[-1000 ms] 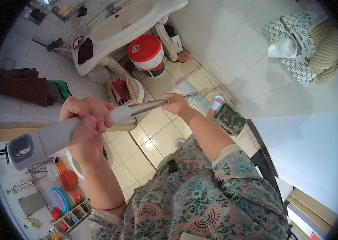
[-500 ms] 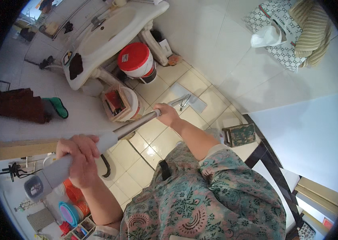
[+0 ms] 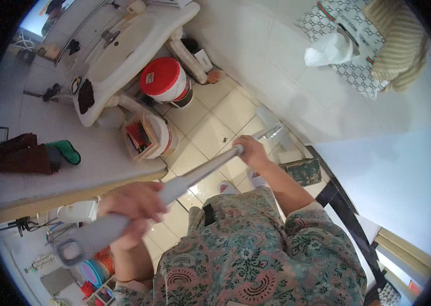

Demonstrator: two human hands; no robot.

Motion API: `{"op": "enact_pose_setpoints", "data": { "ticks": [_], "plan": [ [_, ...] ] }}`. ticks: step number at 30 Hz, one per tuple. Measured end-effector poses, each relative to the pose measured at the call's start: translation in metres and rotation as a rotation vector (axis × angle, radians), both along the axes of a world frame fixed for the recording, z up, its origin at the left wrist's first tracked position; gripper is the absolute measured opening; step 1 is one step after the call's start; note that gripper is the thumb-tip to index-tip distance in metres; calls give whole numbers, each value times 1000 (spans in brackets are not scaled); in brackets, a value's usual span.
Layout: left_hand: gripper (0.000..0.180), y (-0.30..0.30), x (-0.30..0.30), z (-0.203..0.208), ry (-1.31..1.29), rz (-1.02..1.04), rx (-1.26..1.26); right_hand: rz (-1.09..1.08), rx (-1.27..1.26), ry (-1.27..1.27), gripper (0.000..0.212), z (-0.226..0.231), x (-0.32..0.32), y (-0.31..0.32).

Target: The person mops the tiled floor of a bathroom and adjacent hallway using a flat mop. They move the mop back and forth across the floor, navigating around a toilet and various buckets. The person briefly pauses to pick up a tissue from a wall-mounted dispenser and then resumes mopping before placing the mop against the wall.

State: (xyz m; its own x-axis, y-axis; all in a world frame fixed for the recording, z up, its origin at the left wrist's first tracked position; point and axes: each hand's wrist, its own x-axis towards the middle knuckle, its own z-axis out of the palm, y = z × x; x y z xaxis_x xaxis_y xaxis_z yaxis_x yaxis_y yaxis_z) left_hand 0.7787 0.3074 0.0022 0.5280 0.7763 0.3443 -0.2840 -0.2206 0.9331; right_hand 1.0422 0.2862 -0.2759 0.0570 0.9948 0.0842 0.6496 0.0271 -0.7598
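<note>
Glare is shining off the floor (image 3: 202, 188), soft shadows are greying the pale wall (image 3: 309, 109), the left fingers (image 3: 141, 200) are blurring (noticeably), and straight edges are bending toward the black rim.

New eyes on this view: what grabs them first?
Probably the long pole slanting across the middle, the left hand around its thick pale grip and the right hand farther along the shaft. Next, the bucket with a bright red lid, on the floor by the white sink at upper left. Then the white tissue sticking out of a patterned holder at upper right.
</note>
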Motion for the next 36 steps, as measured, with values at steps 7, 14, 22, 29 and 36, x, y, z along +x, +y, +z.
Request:
{"op": "enact_pose_setpoints", "data": {
  "ticks": [7,14,22,29,36],
  "plan": [
    [6,-29,10,0,207,130,-28,146,4,137,14,-57,7,-3],
    [18,-77,-14,81,431,436,157,405,111,462,8,-28,-129,-1],
    [33,-131,17,107,689,962,245,812,-1,492,4,-7,-176,-16],
    [27,-116,0,74,427,865,295,611,129,421,12,18,-110,32],
    [7,-61,-16,-23,453,500,-86,380,-73,98,28,-108,-57,121]
  ]
}}
